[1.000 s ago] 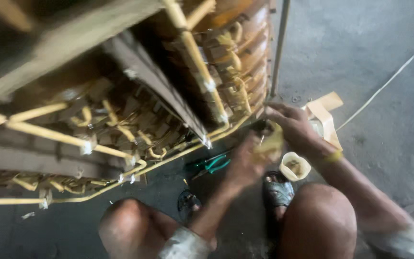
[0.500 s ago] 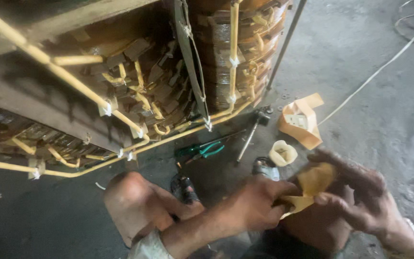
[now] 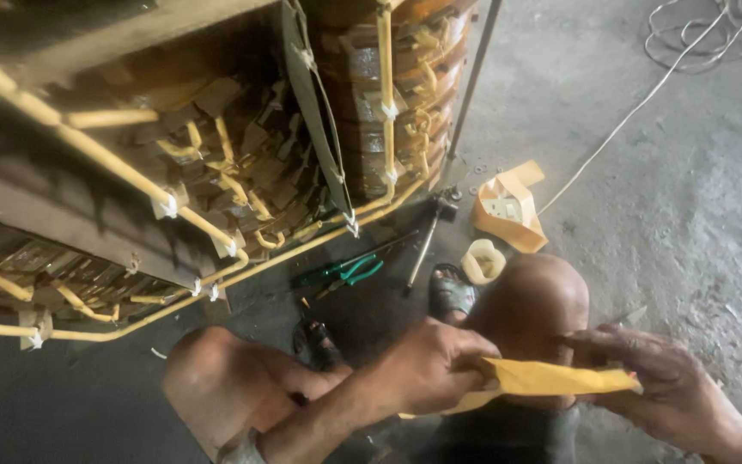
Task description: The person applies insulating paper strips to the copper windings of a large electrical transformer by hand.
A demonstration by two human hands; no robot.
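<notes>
While both hands stretch it taut, the left hand (image 3: 427,365) and right hand (image 3: 654,382) pinch the yellow paper strip (image 3: 551,378) closed between fingertips, pliers (image 3: 349,271) lying beyond.

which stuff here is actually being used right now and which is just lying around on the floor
In use:
- yellow paper strip, stretched between left hand and right hand

Lying about:
- green-handled pliers
- roll of pale tape
- folded yellow sheet
- white cable
- metal rod
</notes>
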